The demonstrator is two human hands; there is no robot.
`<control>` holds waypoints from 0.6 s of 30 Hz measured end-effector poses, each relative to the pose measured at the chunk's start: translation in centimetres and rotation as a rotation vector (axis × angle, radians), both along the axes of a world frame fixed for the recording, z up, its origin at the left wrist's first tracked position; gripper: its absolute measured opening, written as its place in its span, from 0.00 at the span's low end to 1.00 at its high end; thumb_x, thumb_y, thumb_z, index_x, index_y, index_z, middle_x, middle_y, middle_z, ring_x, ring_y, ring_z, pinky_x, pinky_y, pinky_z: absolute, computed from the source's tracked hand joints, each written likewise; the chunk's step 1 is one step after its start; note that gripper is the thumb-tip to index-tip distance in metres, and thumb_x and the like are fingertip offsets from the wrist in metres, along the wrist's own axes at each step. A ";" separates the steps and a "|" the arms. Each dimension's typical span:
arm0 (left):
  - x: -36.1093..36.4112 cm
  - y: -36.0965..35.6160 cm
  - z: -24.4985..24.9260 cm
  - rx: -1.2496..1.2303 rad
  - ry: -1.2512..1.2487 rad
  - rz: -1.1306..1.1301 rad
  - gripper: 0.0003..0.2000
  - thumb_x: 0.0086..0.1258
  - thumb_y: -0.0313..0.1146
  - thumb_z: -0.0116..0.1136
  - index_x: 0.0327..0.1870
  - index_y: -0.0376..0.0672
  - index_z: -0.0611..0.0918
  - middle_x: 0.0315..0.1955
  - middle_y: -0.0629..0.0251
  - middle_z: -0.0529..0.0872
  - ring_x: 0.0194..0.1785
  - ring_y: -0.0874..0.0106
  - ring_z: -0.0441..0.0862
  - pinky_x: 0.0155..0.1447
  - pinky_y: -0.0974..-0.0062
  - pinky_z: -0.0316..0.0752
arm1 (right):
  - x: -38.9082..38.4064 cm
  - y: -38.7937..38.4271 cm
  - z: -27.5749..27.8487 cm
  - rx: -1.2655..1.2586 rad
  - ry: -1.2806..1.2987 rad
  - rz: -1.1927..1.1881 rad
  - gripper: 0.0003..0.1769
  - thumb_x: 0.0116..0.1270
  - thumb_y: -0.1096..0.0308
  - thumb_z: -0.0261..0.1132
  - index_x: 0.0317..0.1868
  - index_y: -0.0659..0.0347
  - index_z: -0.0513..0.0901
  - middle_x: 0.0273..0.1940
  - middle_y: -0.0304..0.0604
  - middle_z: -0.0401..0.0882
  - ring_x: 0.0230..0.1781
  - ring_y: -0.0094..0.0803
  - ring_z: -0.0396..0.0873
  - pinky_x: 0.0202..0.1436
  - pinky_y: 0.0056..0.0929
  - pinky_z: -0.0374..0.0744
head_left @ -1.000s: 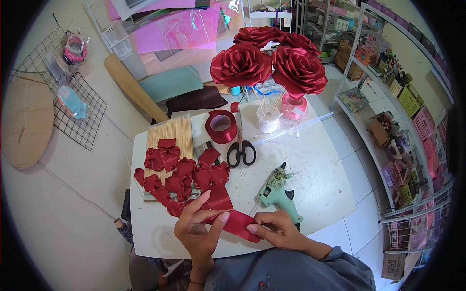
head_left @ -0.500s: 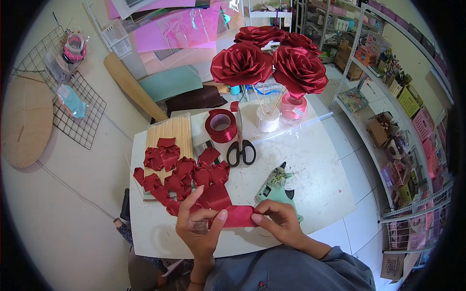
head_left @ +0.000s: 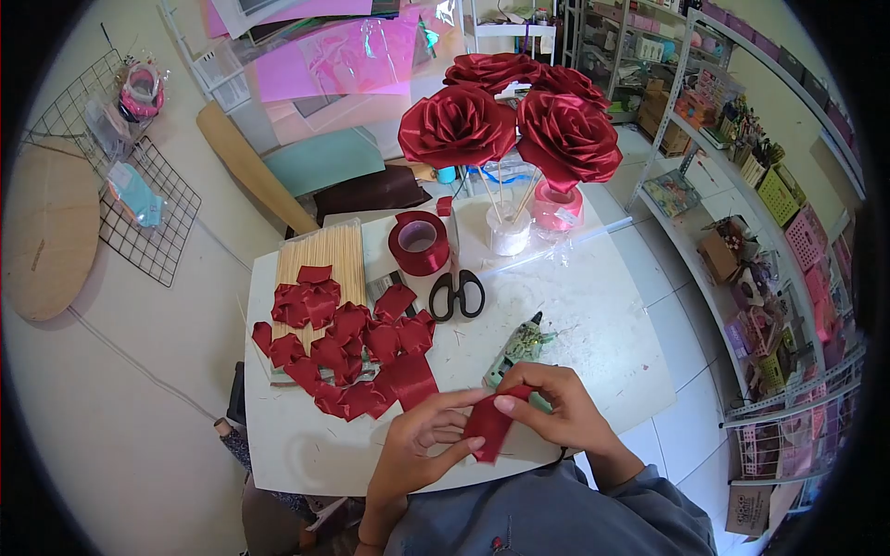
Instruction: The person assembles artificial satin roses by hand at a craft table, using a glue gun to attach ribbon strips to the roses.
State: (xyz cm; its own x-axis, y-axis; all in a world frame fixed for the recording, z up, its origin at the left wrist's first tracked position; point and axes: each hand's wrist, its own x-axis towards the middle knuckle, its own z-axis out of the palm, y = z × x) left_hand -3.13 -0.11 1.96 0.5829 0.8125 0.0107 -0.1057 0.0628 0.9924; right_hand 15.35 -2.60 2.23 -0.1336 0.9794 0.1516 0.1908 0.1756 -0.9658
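A short piece of dark red satin ribbon (head_left: 491, 428) is held at a slant above the table's front edge. My left hand (head_left: 426, 443) grips its left side, with the thumb at the lower edge and the index finger near the top. At the upper right corner my right hand (head_left: 561, 412) pinches the ribbon between thumb and fingers. Partly hidden behind that hand is a green glue gun (head_left: 519, 347) with its dark nozzle pointing away. Left of my hands, several cut and folded red ribbon petals (head_left: 348, 324) lie in a pile, beside flat ribbon pieces (head_left: 408, 378).
Black-handled scissors (head_left: 456, 295) lie beside a red ribbon roll (head_left: 419, 243). Bamboo sticks (head_left: 320, 250) lie under the petals. Large red ribbon roses (head_left: 459, 125) stand on sticks in a white holder (head_left: 509, 232), near a pink roll (head_left: 558, 206). Metal shelves (head_left: 705, 204) line the right.
The ribbon piece has turned from level to a steep slant and moved right. My left hand has shifted right, its raised index finger now down at the ribbon; my right hand now covers more of the glue gun.
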 end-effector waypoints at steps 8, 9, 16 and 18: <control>0.1 1.1 -1.5 0.158 -0.082 0.145 0.22 0.54 0.13 0.52 0.53 0.35 0.69 0.52 0.59 0.66 0.46 0.75 0.72 0.49 0.81 0.73 | 0.4 -1.8 -1.2 0.035 -0.893 -0.319 0.31 0.49 0.58 0.66 0.45 0.73 0.64 0.38 0.52 0.61 0.42 0.47 0.67 0.34 0.34 0.74; 0.1 1.1 -1.7 0.156 -0.071 0.186 0.22 0.54 0.13 0.52 0.53 0.35 0.69 0.52 0.60 0.66 0.48 0.75 0.71 0.49 0.81 0.73 | 0.3 -1.9 -1.9 0.004 -0.881 -0.327 0.31 0.49 0.59 0.66 0.45 0.73 0.64 0.40 0.53 0.61 0.41 0.47 0.68 0.33 0.34 0.74; 0.3 1.1 -0.5 0.144 -0.172 0.420 0.19 0.55 0.14 0.51 0.51 0.33 0.71 0.49 0.60 0.68 0.47 0.76 0.70 0.47 0.83 0.73 | 0.8 -2.2 -2.6 -0.123 -0.727 -0.385 0.27 0.47 0.68 0.66 0.47 0.68 0.67 0.40 0.52 0.63 0.31 0.43 0.75 0.31 0.35 0.76; 0.0 1.2 -0.8 0.175 -0.184 0.496 0.18 0.56 0.15 0.52 0.49 0.32 0.72 0.47 0.60 0.70 0.46 0.76 0.71 0.46 0.84 0.72 | 1.6 -2.3 -2.9 -0.058 -0.415 -0.314 0.22 0.50 0.70 0.64 0.44 0.70 0.68 0.38 0.48 0.66 0.31 0.37 0.74 0.31 0.30 0.76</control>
